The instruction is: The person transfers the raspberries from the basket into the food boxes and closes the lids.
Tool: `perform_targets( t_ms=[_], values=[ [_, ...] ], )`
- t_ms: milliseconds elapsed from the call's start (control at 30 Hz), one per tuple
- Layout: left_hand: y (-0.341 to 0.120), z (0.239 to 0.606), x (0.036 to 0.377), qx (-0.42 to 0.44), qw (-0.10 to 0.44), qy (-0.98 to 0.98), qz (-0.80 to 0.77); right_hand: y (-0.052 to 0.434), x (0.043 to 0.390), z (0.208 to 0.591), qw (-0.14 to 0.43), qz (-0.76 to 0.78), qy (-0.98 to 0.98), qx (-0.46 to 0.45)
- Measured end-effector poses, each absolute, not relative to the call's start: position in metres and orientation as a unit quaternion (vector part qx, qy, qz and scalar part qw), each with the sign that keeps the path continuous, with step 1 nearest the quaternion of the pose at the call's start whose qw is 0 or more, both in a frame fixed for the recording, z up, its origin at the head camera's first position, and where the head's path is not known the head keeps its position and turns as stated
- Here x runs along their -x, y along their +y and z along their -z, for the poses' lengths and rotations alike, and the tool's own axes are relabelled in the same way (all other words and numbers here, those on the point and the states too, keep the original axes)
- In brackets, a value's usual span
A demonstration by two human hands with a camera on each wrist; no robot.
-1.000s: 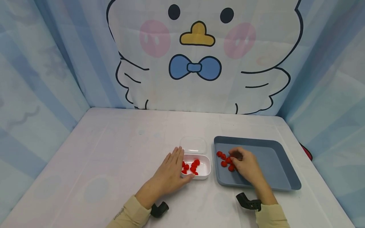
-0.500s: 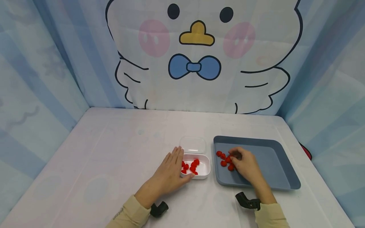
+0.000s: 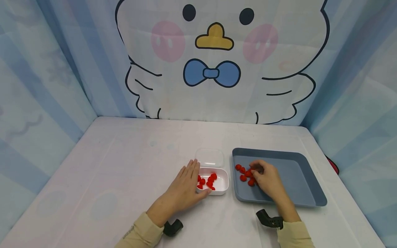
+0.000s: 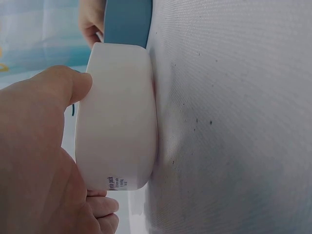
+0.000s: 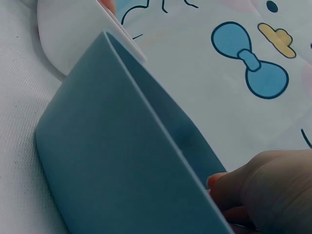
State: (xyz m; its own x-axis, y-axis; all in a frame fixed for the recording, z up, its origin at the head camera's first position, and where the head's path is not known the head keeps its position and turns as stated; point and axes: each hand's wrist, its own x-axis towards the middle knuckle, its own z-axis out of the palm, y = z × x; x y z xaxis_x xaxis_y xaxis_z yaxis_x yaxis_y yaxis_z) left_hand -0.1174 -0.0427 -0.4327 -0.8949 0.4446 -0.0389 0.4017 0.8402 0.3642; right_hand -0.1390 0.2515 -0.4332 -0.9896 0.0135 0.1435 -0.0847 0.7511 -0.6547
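A small white box (image 3: 221,187) holds several red pieces (image 3: 211,181). My left hand (image 3: 186,187) lies against its left side with the fingers straight along the wall and the thumb at the front corner. The left wrist view shows the thumb (image 4: 63,87) pressed on the box (image 4: 119,122). To the right, a blue-grey tray (image 3: 297,179) carries several more red pieces (image 3: 243,170) at its left end. My right hand (image 3: 268,181) sits in the tray with curled fingers pinching one piece of that cluster. In the right wrist view the tray wall (image 5: 112,161) hides the pieces.
A clear lid (image 3: 210,157) lies just behind the white box. A black wrist mount (image 3: 173,228) sits under each forearm. The table has a white cloth; printed curtain walls close in the back and both sides.
Almost nothing differs. The right hand's fingers shift slightly over the red pieces in the tray; the left hand stays against the box.
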Motion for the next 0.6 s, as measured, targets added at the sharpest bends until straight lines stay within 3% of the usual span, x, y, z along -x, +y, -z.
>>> perform_targets(
  t_ms=[600],
  values=[
    [-0.0428, 0.4334, 0.1181, -0.226, 0.055, 0.956, -0.177, 0.2515, 0.1385, 0.4310, 0.074, -0.367, -0.927, -0.003]
  ],
)
